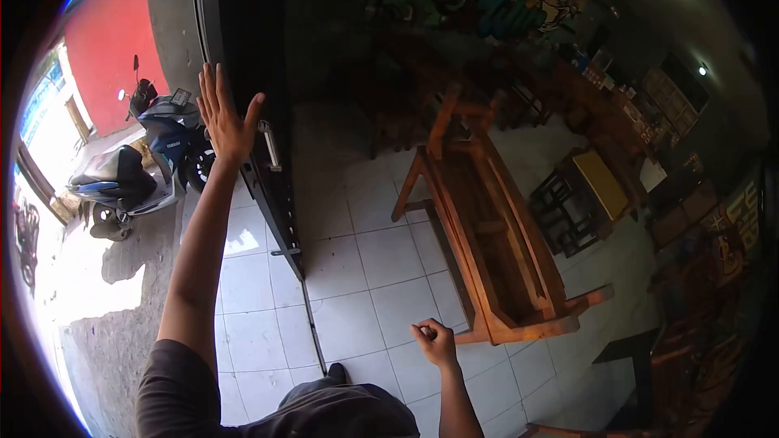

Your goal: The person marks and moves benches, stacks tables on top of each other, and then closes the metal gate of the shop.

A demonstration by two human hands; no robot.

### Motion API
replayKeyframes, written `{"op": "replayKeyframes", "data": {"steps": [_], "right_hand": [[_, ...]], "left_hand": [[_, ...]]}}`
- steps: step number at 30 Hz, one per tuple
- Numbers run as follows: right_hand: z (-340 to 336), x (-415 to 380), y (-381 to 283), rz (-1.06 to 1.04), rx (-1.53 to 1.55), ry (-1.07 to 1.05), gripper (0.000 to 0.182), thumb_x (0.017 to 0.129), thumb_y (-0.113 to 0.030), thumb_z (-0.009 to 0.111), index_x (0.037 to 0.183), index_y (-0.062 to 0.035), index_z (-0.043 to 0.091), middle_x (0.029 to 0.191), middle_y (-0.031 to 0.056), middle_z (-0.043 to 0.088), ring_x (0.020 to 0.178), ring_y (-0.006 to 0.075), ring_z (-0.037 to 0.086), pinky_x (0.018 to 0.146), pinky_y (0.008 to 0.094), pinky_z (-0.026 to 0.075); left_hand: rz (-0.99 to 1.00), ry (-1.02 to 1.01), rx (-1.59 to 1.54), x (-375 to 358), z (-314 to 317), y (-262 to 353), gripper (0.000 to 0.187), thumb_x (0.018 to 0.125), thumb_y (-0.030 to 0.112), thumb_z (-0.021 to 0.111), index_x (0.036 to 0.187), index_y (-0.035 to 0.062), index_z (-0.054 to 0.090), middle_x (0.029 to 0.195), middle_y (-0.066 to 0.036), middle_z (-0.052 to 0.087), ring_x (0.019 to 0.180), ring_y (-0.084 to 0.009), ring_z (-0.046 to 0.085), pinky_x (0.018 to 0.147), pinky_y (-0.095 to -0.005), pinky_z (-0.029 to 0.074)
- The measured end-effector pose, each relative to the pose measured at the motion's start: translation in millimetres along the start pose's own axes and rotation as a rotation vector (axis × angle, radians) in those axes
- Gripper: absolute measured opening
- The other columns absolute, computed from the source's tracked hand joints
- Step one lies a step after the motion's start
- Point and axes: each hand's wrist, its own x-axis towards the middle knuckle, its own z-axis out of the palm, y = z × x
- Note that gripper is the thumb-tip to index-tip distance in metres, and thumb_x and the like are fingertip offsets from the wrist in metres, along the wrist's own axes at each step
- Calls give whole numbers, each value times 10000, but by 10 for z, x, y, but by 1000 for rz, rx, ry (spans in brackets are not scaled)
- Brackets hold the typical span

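My left hand is raised at the upper left, its fingers stretched and its palm turned to the edge of a dark metal door. Just right of its thumb is the door's silver handle. My right hand is closed in front of my body, low in the middle; a small dark spot shows between its curled fingers, and I cannot tell what it is. Close beyond the right hand is the near end of a brown wooden table turned upside down, its legs in the air.
A floor track runs across the white tiles below the door. Outside on the left, a blue and black motor scooter stands before a red wall. To the right is a stool with a yellow top; more wooden furniture stands further back.
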Motion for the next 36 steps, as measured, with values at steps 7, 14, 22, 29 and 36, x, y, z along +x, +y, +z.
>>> {"op": "replayKeyframes", "data": {"steps": [7, 14, 22, 29, 36], "right_hand": [[267, 1073, 128, 5, 3, -88, 271, 808, -308, 711, 745, -59, 625, 500, -45, 414, 468, 39, 348, 448, 231, 265], [681, 3254, -946, -385, -58, -277, 210, 828, -285, 688, 774, -90, 632, 516, -55, 412, 461, 29, 364, 442, 223, 254], [2214, 4236, -2837, -1101, 207, -338, 390, 774, -324, 738, 1074, -115, 603, 566, -22, 465, 471, 74, 441, 458, 234, 349], [2970, 4572, -2736, -1016, 357, -329, 537, 770, -193, 740, 1236, -79, 500, 552, 2, 473, 465, 72, 458, 468, 230, 346], [3210, 5334, -2702, -884, 252, -403, 689, 797, -214, 705, 1404, -186, 382, 531, -1, 432, 466, 75, 427, 497, 246, 378]], "left_hand": [[39, 134, 227, -25, 573, -605, 663, 927, 394, 451, 1444, 43, 230, 1511, -166, 191, 1414, -341, 107, 1098, -549, -12], [30, 195, 307, 26, 675, -694, 562, 951, 306, 382, 1439, 51, 265, 1511, -161, 200, 1415, -348, 89, 1079, -569, -82], [47, 173, 291, 153, 1128, -1000, 562, 951, 284, 365, 1449, 57, 241, 1514, -165, 187, 1416, -347, 79, 1081, -564, -86], [82, 205, 281, 395, 1742, -1394, 564, 936, 293, 424, 1434, 61, 294, 1497, -174, 235, 1405, -358, 142, 1080, -584, -25], [124, 258, 232, 748, 2602, -1820, 547, 936, 285, 439, 1426, 76, 317, 1478, -161, 288, 1384, -296, 250, 1096, -537, -49]]}}
